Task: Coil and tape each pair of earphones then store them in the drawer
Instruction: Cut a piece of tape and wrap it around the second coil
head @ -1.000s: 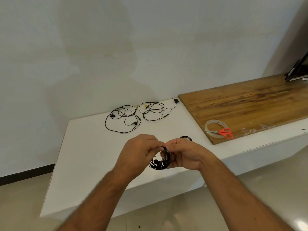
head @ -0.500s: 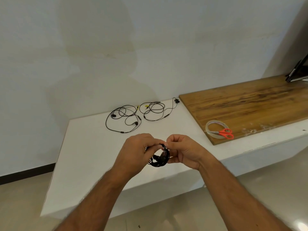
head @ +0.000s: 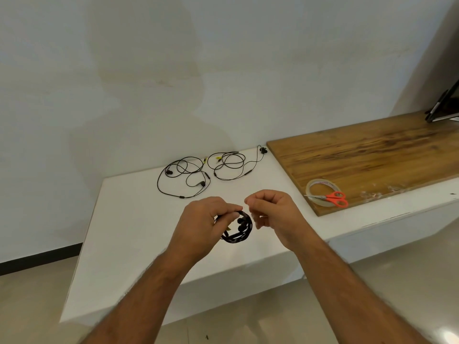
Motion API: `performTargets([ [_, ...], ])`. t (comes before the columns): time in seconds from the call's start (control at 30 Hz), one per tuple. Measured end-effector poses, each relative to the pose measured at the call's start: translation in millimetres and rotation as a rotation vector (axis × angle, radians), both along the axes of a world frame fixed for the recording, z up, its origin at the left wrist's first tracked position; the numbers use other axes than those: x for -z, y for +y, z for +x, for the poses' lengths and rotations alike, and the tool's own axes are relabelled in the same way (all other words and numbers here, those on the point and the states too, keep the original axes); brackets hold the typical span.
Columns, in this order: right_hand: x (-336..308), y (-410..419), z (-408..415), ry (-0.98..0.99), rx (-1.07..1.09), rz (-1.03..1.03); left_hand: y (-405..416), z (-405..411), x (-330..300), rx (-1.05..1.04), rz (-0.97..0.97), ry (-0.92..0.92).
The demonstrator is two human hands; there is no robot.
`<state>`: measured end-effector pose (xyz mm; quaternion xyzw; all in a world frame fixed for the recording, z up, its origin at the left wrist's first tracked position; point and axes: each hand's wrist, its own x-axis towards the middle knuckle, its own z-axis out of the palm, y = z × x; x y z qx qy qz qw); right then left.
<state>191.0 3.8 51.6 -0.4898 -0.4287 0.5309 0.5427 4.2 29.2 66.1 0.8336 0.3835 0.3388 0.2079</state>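
1. black cord, wound into a tight ring, is the coiled earphones (head: 237,228); we hold it above the front part of the white table (head: 129,219), with its two earbuds showing inside the ring.
2. our left hand (head: 201,224) grasps the coil, fingers curled over its upper left side and thumb underneath, so the ring hangs out to the right of the fingers.
3. our right hand (head: 272,214) sits just beside the coil, apart from it by a small gap. its fingers are curled and the thumb and forefinger are pressed together near the coil's top edge; whether they pinch a bit of clear tape we cannot tell.
4. two more pairs lie loose at the back of the table near the wall: the left loose earphones (head: 183,178) sprawl in wide loops, and the right loose earphones (head: 232,165) lie just beside them, with a strand reaching to the earbuds close to the corner of the wooden board (head: 372,155).
5. both loose pairs lie well apart from our hands, uncoiled.
6. the wooden board lies on the right stretch of the table. near its front left corner sits a clear tape roll (head: 320,186), and orange-handled scissors (head: 332,198) rest across the roll, blades pointing left.
7. a dark object (head: 444,105) stands at the far right end of the board, cut off by the frame edge.
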Motion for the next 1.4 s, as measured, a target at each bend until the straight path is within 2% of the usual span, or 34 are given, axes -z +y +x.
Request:
performTargets([
  [0.1, -0.4, 0.8, 3.8, 0.059, 0.076, -0.008, -0.7, 0.0, 0.9, -0.033, -0.065, -0.051],
  [0.2, -2.3, 0.0, 7.7, 0.013, 0.09, 0.043, 0.1, -1.7, 3.2, -0.086, -0.143, -0.102],
  [0.43, 4.2, -0.3, -1.7, -0.393, -0.057, 0.129, -0.2, -1.5, -0.7, -0.114, -0.127, -0.081],
  [0.53, 4.0, -0.7, -4.3, -0.453, -0.065, 0.127, -1.3, -1.5, -2.1, -0.102, -0.107, -0.067],
  [0.73, 3.6, -0.4, -5.0, -0.425, -0.118, 0.091, -0.2, -1.0, -0.1, -0.089, -0.101, -0.05],
  [0.93, 1.0, -3.0, -1.6, -0.222, -0.297, -0.08, 1.0, -1.6, -0.4, -0.066, -0.113, 0.017],
  [1.07, 1.3, -4.9, 1.9, -0.07, -0.376, -0.137, 0.6, -2.5, -3.4, -0.064, -0.203, 0.038],
  [1.17, 4.6, -4.3, 3.6, -0.019, -0.404, -0.162, -0.9, -2.0, -6.3, -0.072, -0.334, -0.016],
  [1.27, 7.0, -2.5, 2.9, -0.072, -0.391, -0.139, -2.2, -1.4, -8.2, -0.098, -0.522, -0.131],
  [1.4, 7.9, -1.0, -3.7, -0.312, -0.312, -0.1, -1.0, -2.4, -6.5, -0.16, -0.645, -0.181],
])
